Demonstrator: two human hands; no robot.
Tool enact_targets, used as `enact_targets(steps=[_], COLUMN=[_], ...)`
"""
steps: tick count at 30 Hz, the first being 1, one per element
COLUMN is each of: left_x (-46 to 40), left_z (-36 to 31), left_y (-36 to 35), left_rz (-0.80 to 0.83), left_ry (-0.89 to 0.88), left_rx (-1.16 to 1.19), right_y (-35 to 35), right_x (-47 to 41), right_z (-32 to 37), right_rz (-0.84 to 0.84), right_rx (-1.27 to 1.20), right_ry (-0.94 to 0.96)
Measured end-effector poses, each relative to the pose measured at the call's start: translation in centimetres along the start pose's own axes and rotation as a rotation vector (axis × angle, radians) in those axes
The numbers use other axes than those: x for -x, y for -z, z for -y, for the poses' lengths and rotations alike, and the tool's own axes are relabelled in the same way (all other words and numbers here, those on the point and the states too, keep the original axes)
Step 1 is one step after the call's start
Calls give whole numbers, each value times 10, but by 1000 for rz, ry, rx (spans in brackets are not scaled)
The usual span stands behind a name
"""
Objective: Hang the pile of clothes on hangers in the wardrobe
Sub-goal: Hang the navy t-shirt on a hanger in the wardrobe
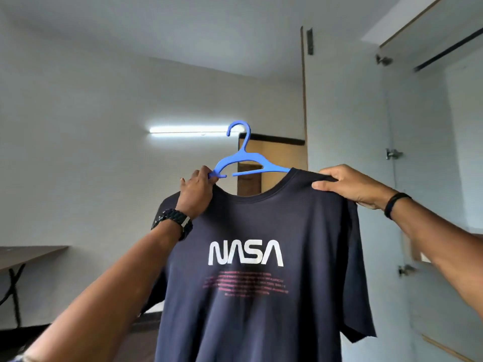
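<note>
Threading blue hanger (244,163) into navy NASA T-shirt (261,257), centre frame.
Left hand (196,192) pinches hanger's end, right hand (350,184) grips shoulder; right arm inside, left seemingly not; wardrobe (428,126) at 3 o'clock, hanging left.

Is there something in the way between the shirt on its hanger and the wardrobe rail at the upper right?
Nothing visible blocks it. The navy T-shirt, half on the blue hanger, hangs between the left hand and right hand. The wardrobe door stands open, and the dark rail shows bare.
</note>
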State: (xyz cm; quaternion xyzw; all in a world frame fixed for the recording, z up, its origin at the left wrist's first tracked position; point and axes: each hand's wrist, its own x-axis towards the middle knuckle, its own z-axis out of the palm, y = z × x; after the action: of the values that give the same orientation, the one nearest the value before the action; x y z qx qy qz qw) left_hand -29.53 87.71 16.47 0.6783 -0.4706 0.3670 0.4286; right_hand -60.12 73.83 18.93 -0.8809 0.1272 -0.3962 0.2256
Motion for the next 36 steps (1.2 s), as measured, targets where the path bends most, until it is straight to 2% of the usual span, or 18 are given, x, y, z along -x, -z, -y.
enact_targets(steps=[5,9,11,17,20,25,29,36], left_x=[-18,-17,-20,-50,-62,-113,-192,-352], left_z=[-75,-131,-157,-251,-307,-387,-452,-575], left_y=[-87,-169,-218,-370,-406,-422,-408,-355], left_rz=[4,41,125,513,604,683,643,571], left_ry=[80,112,104,9,-30,-137,-149,-211], left_rx=[186,318,359,567,671,769,839,962], right_y=[62,112,140,224,261,335,413,558], right_x=[11,26,31,11,-14,-65,-114,-183], right_z=[-28,-67,-95,-187,-221,-225,-196,-125], right_rz=[-243,-350,-390,-526,-581,-676,-705,-794], right_rx=[254,365,422,526,551,506,470,645], right_ry=[59,20,-19,-122,-166,-163,-216,-277])
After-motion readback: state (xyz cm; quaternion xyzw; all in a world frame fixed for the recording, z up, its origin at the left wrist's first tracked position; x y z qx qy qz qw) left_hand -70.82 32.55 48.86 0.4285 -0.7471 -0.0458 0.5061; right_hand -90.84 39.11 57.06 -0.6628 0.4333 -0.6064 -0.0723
